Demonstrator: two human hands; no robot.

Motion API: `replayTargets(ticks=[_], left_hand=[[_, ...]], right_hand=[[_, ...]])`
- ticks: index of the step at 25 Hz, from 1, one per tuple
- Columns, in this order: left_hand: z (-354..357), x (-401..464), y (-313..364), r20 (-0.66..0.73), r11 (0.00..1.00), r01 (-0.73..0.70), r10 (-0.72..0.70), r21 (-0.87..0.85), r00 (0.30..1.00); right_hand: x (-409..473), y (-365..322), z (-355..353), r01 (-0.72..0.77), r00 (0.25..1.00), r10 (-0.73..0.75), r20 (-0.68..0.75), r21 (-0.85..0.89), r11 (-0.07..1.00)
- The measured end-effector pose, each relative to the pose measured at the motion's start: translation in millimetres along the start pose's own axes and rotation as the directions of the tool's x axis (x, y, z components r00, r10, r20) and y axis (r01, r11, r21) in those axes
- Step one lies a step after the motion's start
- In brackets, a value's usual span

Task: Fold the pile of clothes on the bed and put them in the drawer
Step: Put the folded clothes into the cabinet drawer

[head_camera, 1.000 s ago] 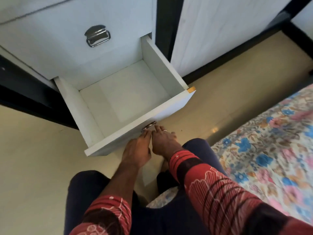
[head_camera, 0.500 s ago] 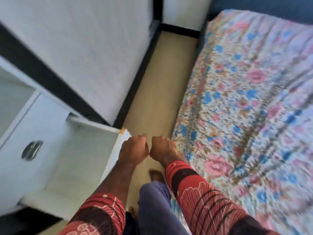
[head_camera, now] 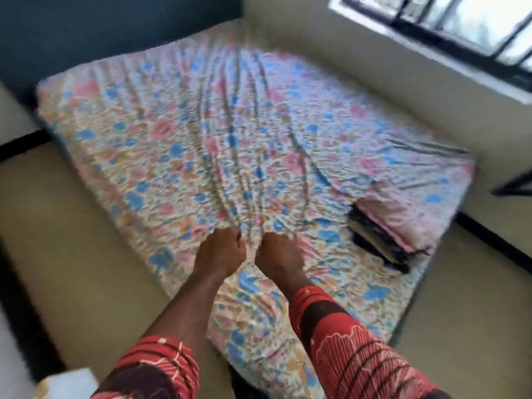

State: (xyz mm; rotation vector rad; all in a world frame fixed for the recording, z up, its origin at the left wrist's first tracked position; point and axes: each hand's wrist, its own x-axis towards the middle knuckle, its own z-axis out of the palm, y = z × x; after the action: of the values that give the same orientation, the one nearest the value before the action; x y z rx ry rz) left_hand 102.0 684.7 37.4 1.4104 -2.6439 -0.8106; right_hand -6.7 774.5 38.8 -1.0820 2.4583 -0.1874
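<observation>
Left hand [head_camera: 220, 249] and right hand [head_camera: 277, 254]: both curled into loose fists, side by side and nearly touching, held out over the near part of the bed [head_camera: 172, 145]. Nothing visible in either fist; whether they touch the sheet cannot be told from this blurred frame.

Clothes [head_camera: 383, 226]: a small stack, pink on top of dark pieces, lying on the bed near its right corner, well to the right of both hands. It looks already folded, though blur hides the edges.

Drawer: only a white corner [head_camera: 69, 381] shows at lower left, probably its front; the inside is out of view.

Risks, as judged:
- One-handed lift from the top layer could let the lower dark pieces slide out and unfold.
- Stack sits near the mattress edge; a sideways drag could tip it onto the floor [head_camera: 57, 240].
- The wrinkled sheet may catch and pull along with the stack.
</observation>
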Motion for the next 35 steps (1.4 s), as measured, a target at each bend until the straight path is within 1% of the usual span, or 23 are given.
replayTargets(ticks=[2, 5, 8, 10, 12, 14, 15, 16, 17, 18, 19, 21, 23, 24, 26, 28, 30, 33, 34, 35], left_hand=[[17.9, 15.7, 53.8, 0.046, 0.994, -0.094, 0.097, -0.049, 0.994], [56.9, 36.5, 123.3, 0.15, 0.977, -0.181, 0.197, -0.115, 0.969], [100.5, 51.5, 174.4, 0.245, 0.96, -0.187, 0.236, -0.21, 0.94], [131.9, 62.5, 202.9, 0.312, 0.954, -0.163, 0.24, -0.253, 0.919], [162.6, 77.9, 224.8, 0.384, 0.949, -0.135, 0.242, -0.285, 0.891], [188.3, 96.1, 240.8, 0.464, 0.949, -0.057, 0.204, -0.311, 0.862], [195.6, 106.5, 244.7, 0.519, 0.944, 0.025, 0.16, -0.33, 0.84], [207.0, 118.6, 251.2, 0.587, 0.925, 0.139, 0.104, -0.353, 0.803], [222.0, 130.1, 259.6, 0.659, 0.89, 0.264, 0.053, -0.372, 0.75], [236.6, 138.8, 266.9, 0.721, 0.839, 0.377, 0.026, -0.392, 0.692], [252.3, 145.1, 273.1, 0.765, 0.791, 0.459, 0.018, -0.405, 0.644], [288.7, 151.4, 284.1, 0.808, 0.718, 0.559, 0.008, -0.414, 0.589], [324.2, 155.1, 295.3, 0.835, 0.626, 0.656, -0.013, -0.422, 0.549], [339.3, 157.7, 300.7, 0.849, 0.564, 0.709, -0.025, -0.424, 0.527], [367.7, 163.4, 311.3, 0.881, 0.443, 0.797, -0.03, -0.411, 0.472], [391.3, 166.9, 319.1, 0.905, 0.344, 0.853, -0.026, -0.392, 0.426], [409.6, 167.3, 324.1, 0.907, 0.283, 0.874, -0.03, -0.396, 0.42], [424.4, 168.0, 335.2, 0.904, 0.233, 0.883, -0.031, -0.408, 0.425], [429.2, 168.2, 340.1, 0.899, 0.206, 0.883, -0.035, -0.422, 0.438], [431.8, 167.6, 345.7, 0.891, 0.176, 0.882, -0.047, -0.438, 0.452]], right_hand=[[-4.0, 60.9, -21.0, -0.154, 0.984, 0.16, -0.084, 0.075, 0.985], [-8.7, 147.7, -42.1, -0.336, 0.916, 0.364, -0.169, 0.172, 0.926], [-6.0, 223.2, -52.7, -0.401, 0.868, 0.442, -0.228, 0.205, 0.893], [9.5, 273.2, -54.7, -0.415, 0.852, 0.462, -0.246, 0.223, 0.882], [31.5, 318.9, -59.8, -0.409, 0.84, 0.481, -0.252, 0.29, 0.866], [53.3, 360.4, -66.7, -0.393, 0.816, 0.52, -0.253, 0.417, 0.819], [61.7, 376.2, -72.3, -0.379, 0.794, 0.552, -0.256, 0.501, 0.778], [71.7, 397.4, -77.9, -0.377, 0.765, 0.589, -0.261, 0.561, 0.737], [82.4, 421.5, -83.8, -0.389, 0.737, 0.615, -0.279, 0.57, 0.724], [93.9, 443.6, -89.7, -0.411, 0.723, 0.615, -0.314, 0.52, 0.749], [107.9, 465.1, -94.2, -0.43, 0.73, 0.586, -0.352, 0.429, 0.794], [143.4, 499.2, -107.8, -0.418, 0.797, 0.483, -0.363, 0.247, 0.874], [183.7, 521.8, -121.5, -0.365, 0.864, 0.394, -0.312, 0.151, 0.919], [203.1, 530.9, -126.0, -0.344, 0.89, 0.377, -0.256, 0.163, 0.925], [238.3, 548.7, -128.4, -0.331, 0.928, 0.361, -0.087, 0.248, 0.91], [263.0, 565.2, -123.0, -0.359, 0.933, 0.338, 0.121, 0.339, 0.87], [281.8, 583.5, -110.1, -0.402, 0.911, 0.305, 0.277, 0.438, 0.804], [304.3, 608.3, -88.7, -0.437, 0.895, 0.298, 0.331, 0.52, 0.734], [311.4, 614.7, -81.8, -0.452, 0.887, 0.304, 0.347, 0.521, 0.724], [315.8, 618.5, -77.4, -0.45, 0.886, 0.299, 0.353, 0.507, 0.735]])
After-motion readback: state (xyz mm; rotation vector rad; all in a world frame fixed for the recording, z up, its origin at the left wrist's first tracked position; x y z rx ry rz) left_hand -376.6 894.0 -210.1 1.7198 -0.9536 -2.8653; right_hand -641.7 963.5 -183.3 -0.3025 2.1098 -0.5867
